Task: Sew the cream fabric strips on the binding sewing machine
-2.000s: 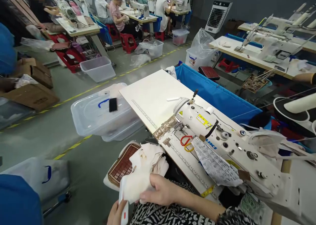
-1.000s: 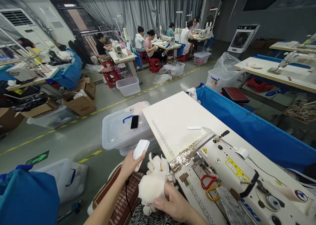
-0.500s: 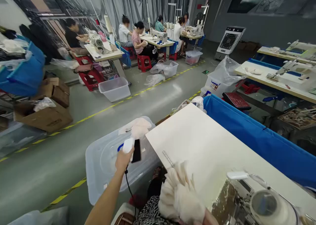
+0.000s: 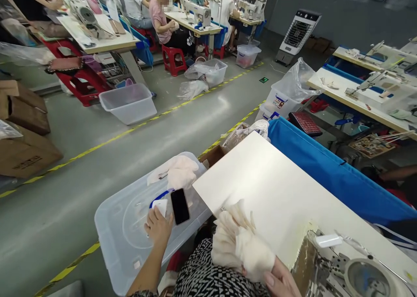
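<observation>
Left hand (image 4: 158,227) is over the lower end of a white device (image 4: 160,207) on a clear plastic lid (image 4: 114,227). Fingers spread and slightly bent, tips on or just by the casing, no wrap around it. Contact under the fingers: cannot tell. The device sits beside a dark phone (image 4: 180,206), next to the blue handle (image 4: 157,197), with pale cloth (image 4: 182,171) further up the lid.

Right hand (image 4: 280,279) has a cream cloth bundle (image 4: 239,245) by one end, thumb on top, layers pinched. Other fingers mostly hidden under the cloth. Bundle is in front of the near edge of the white tabletop (image 4: 241,171), above the patterned clothing (image 4: 208,271), free layers fanned out away from the hand.

Step in hand, my read: handling the device at the lid, left side only; right side just carries cloth. Pick-up or put-down, can't call it.

Move needs: to lift the device, left fingers must close round the casing; to leave it, a clean upward release, clear of the phone. Bundle calls for a firm pinch across all layers, since loose ones could slip or splay.
</observation>
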Motion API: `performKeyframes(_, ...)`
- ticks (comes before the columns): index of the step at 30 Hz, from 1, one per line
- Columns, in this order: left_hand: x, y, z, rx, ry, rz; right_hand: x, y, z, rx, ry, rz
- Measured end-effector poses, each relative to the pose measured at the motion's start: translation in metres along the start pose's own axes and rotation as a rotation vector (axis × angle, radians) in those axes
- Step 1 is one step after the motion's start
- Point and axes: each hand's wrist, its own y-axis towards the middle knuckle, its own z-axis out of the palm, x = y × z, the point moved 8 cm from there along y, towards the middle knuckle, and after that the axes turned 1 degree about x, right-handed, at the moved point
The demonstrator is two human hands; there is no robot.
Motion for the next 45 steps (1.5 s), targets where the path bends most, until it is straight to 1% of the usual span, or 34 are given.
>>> performKeyframes(4,-0.023,-0.01,-0.001,-0.024,-0.07,0.086,0.002,0.0,-0.008,0.038,0.065,-0.061)
performKeyframes(7,-0.042,-0.013,-0.011,-0.029,-0.159,0.115,0.012,0.001,-0.013,0.087,0.099,-0.133)
performKeyframes(8,-0.049,-0.012,-0.017,-0.033,-0.194,0.118,0.02,0.003,-0.013,0.103,0.094,-0.16)
performKeyframes(10,-0.067,-0.01,-0.035,-0.017,-0.276,0.141,0.042,0.007,-0.01,0.146,0.051,-0.232)
performKeyframes(12,-0.097,-0.01,-0.059,0.054,-0.371,0.214,0.07,0.012,-0.004,0.206,-0.009,-0.315)
performKeyframes(13,-0.118,-0.014,-0.071,0.127,-0.43,0.28,0.083,0.015,-0.002,0.23,-0.029,-0.353)
performKeyframes(15,-0.169,-0.03,-0.101,0.298,-0.559,0.443,0.107,0.021,0.001,0.278,-0.031,-0.419)
performKeyframes(16,-0.2,-0.046,-0.111,0.501,-0.721,0.539,0.115,0.023,0.001,0.298,-0.015,-0.435)
performKeyframes(17,-0.228,-0.065,-0.12,0.73,-0.846,0.588,0.122,0.025,0.001,0.312,0.01,-0.444)
performKeyframes(18,-0.252,-0.085,-0.125,0.953,-0.918,0.578,0.128,0.027,0.0,0.312,0.043,-0.447)
performKeyframes(19,-0.273,-0.105,-0.129,1.171,-0.959,0.561,0.132,0.028,-0.001,0.3,0.081,-0.448)
performKeyframes(20,-0.292,-0.119,-0.134,1.312,-1.035,0.528,0.136,0.029,-0.003,0.283,0.116,-0.451)
performKeyframes(21,-0.307,-0.129,-0.136,1.425,-1.109,0.466,0.139,0.029,-0.005,0.266,0.147,-0.456)
performKeyframes(22,-0.32,-0.136,-0.135,1.509,-1.179,0.389,0.141,0.03,-0.005,0.257,0.173,-0.456)
performKeyframes(24,-0.339,-0.139,-0.127,1.631,-1.271,0.209,0.142,0.031,-0.003,0.271,0.212,-0.443)
performKeyframes(26,-0.353,-0.144,-0.116,1.779,-1.253,0.06,0.14,0.034,0.0,0.292,0.242,-0.429)
performKeyframes(28,-0.367,-0.149,-0.111,1.916,-1.193,-0.042,0.135,0.039,0.001,0.285,0.276,-0.428)
performKeyframes(29,-0.373,-0.151,-0.11,1.95,-1.162,-0.085,0.132,0.042,0.001,0.275,0.292,-0.431)
performKeyframes(30,-0.379,-0.151,-0.11,1.941,-1.146,-0.122,0.129,0.044,0.001,0.265,0.308,-0.43)
performKeyframes(32,-0.39,-0.148,-0.109,1.849,-1.122,-0.165,0.121,0.05,0.001,0.255,0.331,-0.421)
performKeyframes(34,-0.403,-0.145,-0.11,1.757,-1.082,-0.178,0.115,0.055,0.0,0.257,0.342,-0.41)
performKeyframes(37,-0.43,-0.145,-0.109,1.72,-1.013,-0.185,0.113,0.066,-0.008,0.253,0.349,-0.407)
performKeyframes(39,-0.456,-0.14,-0.108,1.712,-1.001,-0.167,0.116,0.075,-0.019,0.275,0.335,-0.403)
performKeyframes(41,-0.487,-0.133,-0.108,1.706,-1.003,-0.124,0.117,0.086,-0.032,0.322,0.302,-0.385)
performKeyframes(43,-0.519,-0.125,-0.11,1.703,-0.997,-0.068,0.115,0.099,-0.049,0.336,0.269,-0.361)
performKeyframes(45,-0.551,-0.117,-0.112,1.698,-0.986,-0.001,0.111,0.114,-0.071,0.309,0.25,-0.334)
